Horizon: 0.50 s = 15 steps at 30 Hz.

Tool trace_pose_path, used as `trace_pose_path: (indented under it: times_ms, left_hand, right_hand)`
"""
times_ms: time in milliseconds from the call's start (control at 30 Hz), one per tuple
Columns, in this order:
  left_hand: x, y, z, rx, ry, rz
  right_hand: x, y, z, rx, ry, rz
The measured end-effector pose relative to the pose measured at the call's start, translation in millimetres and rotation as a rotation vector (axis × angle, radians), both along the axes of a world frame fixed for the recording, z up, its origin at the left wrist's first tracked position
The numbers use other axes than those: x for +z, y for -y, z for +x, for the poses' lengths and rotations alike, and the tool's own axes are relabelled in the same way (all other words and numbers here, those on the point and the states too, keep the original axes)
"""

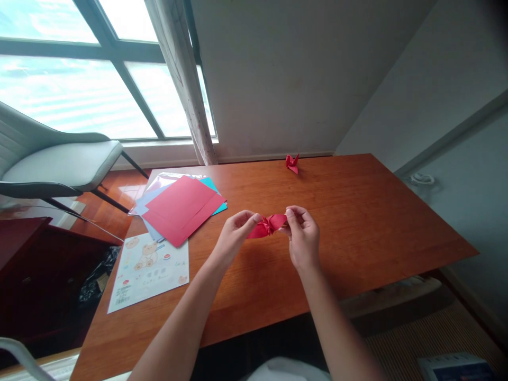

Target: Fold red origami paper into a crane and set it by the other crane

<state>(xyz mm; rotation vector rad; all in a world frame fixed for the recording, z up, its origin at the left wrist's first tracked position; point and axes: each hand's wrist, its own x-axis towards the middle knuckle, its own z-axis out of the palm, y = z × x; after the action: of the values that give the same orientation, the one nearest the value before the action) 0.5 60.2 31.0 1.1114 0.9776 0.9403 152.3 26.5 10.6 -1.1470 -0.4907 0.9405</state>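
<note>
Red paper, folded into a creased strip with a knotted-looking centre, forms the folded piece (269, 226) held in the air between your two hands, above the near half of the wooden table (369, 222). Your left hand (237, 228) pinches the piece's left end, thumb on top and fingers curled beneath. Your right hand (305, 233) pinches the opposite end between thumb and fingertips, the other fingers folded toward the palm. The middle of the piece lies bare between the two grips; its finer folds are too small to read with certainty, and the fingers cover both tips. Both forearms reach in from the near edge of the table.

Beyond your hands, near the far edge, stands a small red paper figure (292, 163) with pointed, wing-like flaps. To your left lies a loose pile: red sheets (183, 209) on top, a turquoise sheet (210, 184) showing at their right side, a pale lavender sheet (142, 203) at their left, and a clear plastic wrapper (164, 180) behind. Nearer you, partly under the pile, is a white printed sheet (148, 278) bearing a bear drawing. A pale chair (65, 164) stands past the table's left end, below the window (71, 95), beside a light curtain (180, 74).
</note>
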Motion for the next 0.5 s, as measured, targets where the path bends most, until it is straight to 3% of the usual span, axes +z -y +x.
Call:
trace_pose_path:
  times_ms: [133, 367, 500]
  left_hand:
    - [-4.5, 0, 2, -0.076, -0.005, -0.073]
    - [-12.2, -1, 5, -0.009, 0.182, -0.076]
    - [-12.6, 0, 6, 0.041, 0.137, -0.036]
  right_hand:
    - [-1.9, -2, 6, 0.025, -0.112, -0.011]
    - [-19.8, -15, 17, 0.277, -0.505, -0.122]
    - [-27.8, -18, 17, 0.344, -0.368, -0.138]
